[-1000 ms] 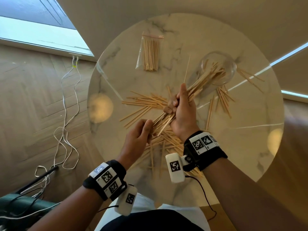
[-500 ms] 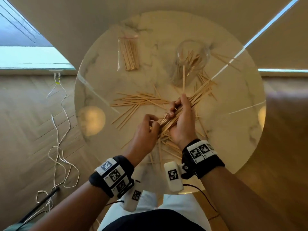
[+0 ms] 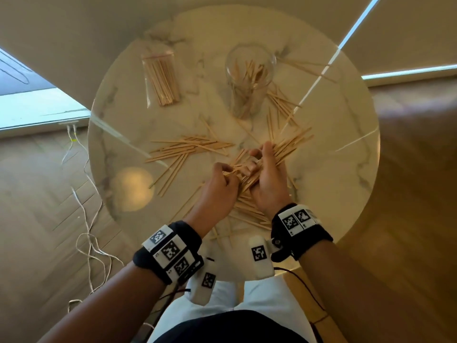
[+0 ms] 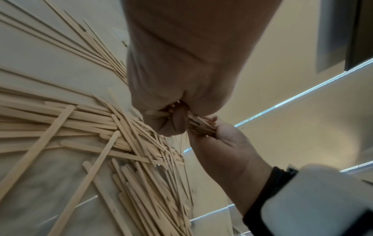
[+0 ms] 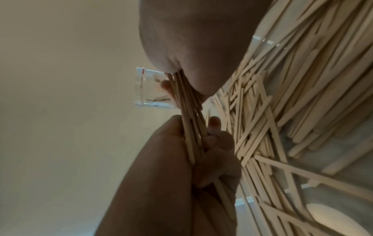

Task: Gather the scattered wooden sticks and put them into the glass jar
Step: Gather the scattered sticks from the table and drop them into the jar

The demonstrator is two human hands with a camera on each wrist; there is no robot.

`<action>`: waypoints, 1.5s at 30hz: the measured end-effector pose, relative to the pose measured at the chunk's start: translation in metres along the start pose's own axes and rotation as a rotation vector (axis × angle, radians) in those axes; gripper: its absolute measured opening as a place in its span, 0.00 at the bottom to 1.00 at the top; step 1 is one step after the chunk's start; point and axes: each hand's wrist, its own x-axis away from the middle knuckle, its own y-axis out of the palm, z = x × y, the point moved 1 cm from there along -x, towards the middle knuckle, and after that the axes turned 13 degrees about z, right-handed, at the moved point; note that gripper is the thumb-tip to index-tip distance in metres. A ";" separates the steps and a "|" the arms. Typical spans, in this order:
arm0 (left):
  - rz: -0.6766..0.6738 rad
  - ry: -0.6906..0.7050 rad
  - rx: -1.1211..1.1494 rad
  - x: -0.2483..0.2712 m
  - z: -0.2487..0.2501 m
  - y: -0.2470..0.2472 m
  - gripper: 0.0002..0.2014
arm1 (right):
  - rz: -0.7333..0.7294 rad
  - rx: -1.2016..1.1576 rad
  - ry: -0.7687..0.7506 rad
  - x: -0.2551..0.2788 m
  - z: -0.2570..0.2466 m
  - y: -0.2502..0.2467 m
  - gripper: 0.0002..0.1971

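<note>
We have both hands over the near middle of the round marble table (image 3: 346, 149), working one bundle of sticks (image 3: 249, 174) between them. Our right hand (image 3: 268, 184) is clenched around the bundle at its middle, fingers curled over the top, so the far ends fan out past the knuckles toward the jar. Our left hand (image 3: 217, 191) pinches the near ends of the same bundle (the right wrist view shows its thumb and fingers closed on them), most likely to square the sticks up so they go in together and do not splay at the rim.

The glass jar (image 3: 249, 70) stands upright on the far side of the table, well apart from the hands, with a loose handful of sticks already leaning inside it. Many scattered sticks (image 3: 188, 148) lie flat on the marble: a spread to the left of the hands, a heap under and in front of our wrists, and more beside the jar on its right. So we judge the job well short of done.

A clear bag of sticks (image 3: 162, 80) lies to the left of the jar, and its mouth looks closed. White cables (image 3: 86, 219) trail over the wooden floor on the left
</note>
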 end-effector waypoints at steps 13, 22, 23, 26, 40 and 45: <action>0.263 0.058 0.464 -0.003 0.011 0.005 0.19 | 0.115 -0.182 0.120 -0.025 -0.009 0.010 0.13; 0.211 0.369 0.495 0.004 0.016 0.017 0.18 | 0.100 -0.082 0.168 -0.026 -0.015 0.018 0.19; 0.177 0.371 0.513 0.006 0.018 0.019 0.18 | 0.100 -0.077 0.188 -0.025 -0.014 0.019 0.20; 0.098 0.386 0.528 0.007 0.023 0.020 0.17 | 0.074 -0.049 0.229 -0.023 -0.018 0.020 0.21; 0.064 0.669 0.124 -0.064 0.066 -0.018 0.14 | -0.459 0.972 0.116 0.005 -0.009 -0.008 0.16; -0.089 0.535 0.080 -0.066 0.052 -0.019 0.16 | -0.541 1.164 0.028 0.003 -0.019 -0.004 0.18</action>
